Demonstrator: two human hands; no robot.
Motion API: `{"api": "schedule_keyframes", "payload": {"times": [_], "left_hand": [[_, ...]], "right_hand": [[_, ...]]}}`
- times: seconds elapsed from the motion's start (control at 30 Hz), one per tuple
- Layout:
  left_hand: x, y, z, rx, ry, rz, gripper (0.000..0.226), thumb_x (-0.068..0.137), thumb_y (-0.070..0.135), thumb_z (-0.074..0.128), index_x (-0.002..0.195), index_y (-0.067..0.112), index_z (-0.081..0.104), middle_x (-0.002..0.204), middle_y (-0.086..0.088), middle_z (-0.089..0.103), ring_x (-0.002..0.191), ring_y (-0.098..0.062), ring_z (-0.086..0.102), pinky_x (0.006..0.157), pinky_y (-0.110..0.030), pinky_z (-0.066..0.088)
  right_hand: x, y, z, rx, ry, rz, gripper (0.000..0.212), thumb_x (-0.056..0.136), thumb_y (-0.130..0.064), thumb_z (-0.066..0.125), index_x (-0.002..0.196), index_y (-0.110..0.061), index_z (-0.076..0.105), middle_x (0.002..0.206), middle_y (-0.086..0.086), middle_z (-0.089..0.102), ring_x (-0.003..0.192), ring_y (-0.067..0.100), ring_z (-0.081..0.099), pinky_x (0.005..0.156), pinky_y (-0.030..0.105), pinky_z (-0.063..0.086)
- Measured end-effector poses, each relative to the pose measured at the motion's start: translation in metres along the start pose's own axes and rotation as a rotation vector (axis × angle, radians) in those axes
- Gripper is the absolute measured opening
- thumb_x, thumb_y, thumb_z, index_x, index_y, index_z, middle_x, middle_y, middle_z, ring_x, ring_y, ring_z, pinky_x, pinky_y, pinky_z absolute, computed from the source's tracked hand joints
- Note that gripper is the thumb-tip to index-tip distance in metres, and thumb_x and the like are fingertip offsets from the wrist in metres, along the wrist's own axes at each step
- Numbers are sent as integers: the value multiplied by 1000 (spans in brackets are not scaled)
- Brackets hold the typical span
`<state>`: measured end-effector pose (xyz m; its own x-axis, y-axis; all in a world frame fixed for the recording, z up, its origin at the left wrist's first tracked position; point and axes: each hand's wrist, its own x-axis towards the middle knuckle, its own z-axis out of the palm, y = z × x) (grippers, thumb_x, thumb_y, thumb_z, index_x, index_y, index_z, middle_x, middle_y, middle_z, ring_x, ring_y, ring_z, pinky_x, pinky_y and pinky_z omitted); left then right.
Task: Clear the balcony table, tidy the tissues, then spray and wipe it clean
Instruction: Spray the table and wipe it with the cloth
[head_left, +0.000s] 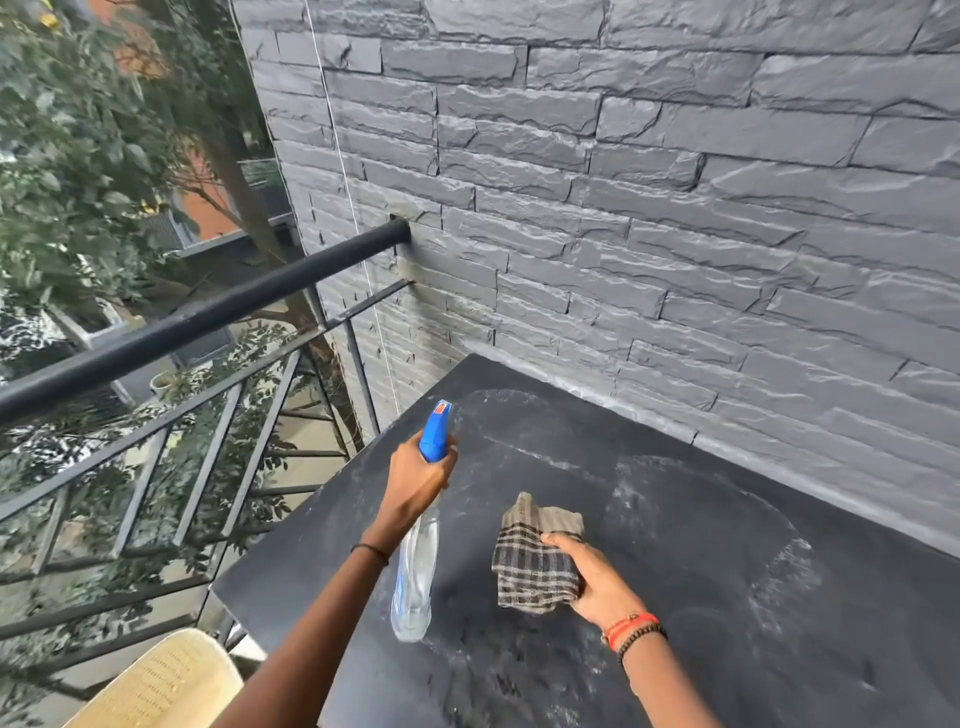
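Note:
The black balcony table (675, 519) fills the lower right, its top marked with pale dusty smears and ring stains. My left hand (415, 480) grips a clear spray bottle (415, 571) by its blue trigger head, held above the table's left side with the nozzle pointing away from me. My right hand (597, 577) holds a folded brown checked cloth (535, 558) just above the tabletop, to the right of the bottle. No tissues show in this view.
A grey stone-clad wall (675, 208) runs along the table's far side. A black metal railing (182, 327) borders the left, with trees beyond it. The back of a cream woven chair (161, 680) stands at the lower left, near the table's corner.

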<state>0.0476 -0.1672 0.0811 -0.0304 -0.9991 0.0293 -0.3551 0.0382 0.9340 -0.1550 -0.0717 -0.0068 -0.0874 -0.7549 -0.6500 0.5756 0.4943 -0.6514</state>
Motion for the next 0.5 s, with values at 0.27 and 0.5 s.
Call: {"api": "schedule_keyframes", "payload": {"times": [0.27,0.5], "left_hand": [[62,-7,13,65,-91,-110,29,64,28,56,73,1,63,49,-6,57,40,-11,50,47,-16,42],[131,-16,14,114,-139,-137,23,65,28,55,67,5,58,49,-8,59,40,-12,51,51,-23,44]], "right_hand": [[27,-28,21,122,30,-45,9,82,-2,65,91,-1,66,78,19,72,68,29,70,58,38,59],[67,-50,57,200,50,-85,8,83,-1,63,91,-1,65,77,18,72,66,28,71,54,36,57]]}}
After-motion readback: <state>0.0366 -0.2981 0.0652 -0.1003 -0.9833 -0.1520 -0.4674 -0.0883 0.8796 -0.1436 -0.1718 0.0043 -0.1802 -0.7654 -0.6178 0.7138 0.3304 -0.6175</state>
